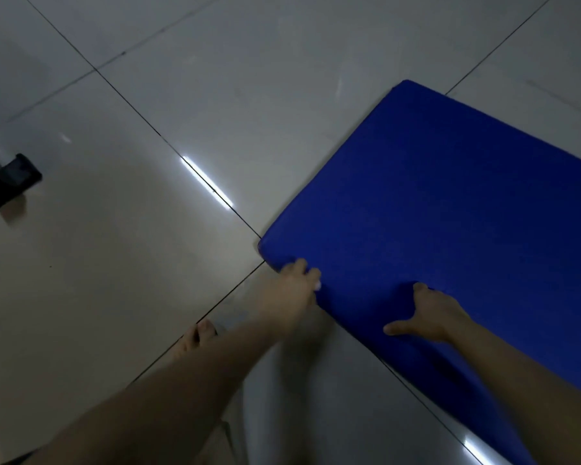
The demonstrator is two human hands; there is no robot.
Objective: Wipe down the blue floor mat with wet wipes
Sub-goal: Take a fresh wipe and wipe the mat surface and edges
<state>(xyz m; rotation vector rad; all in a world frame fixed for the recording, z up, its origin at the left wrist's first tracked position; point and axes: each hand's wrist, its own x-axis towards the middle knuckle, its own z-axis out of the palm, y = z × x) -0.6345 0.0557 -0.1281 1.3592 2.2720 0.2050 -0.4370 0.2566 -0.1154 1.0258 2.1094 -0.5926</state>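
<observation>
Blue floor mat (pixel 450 203) lies at the right on the glossy tiled floor (pixel 148 263), its near edge gripped by the curled fingers of the left hand (pixel 297 283) and right hand (pixel 433 313), so a hard tug could send it sliding or pull it from their grasp.

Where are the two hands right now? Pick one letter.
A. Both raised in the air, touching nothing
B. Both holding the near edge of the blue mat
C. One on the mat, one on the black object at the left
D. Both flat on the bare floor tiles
B: the left hand and the right hand both hold the near edge of the blue mat, with fingers curled onto it.
</observation>
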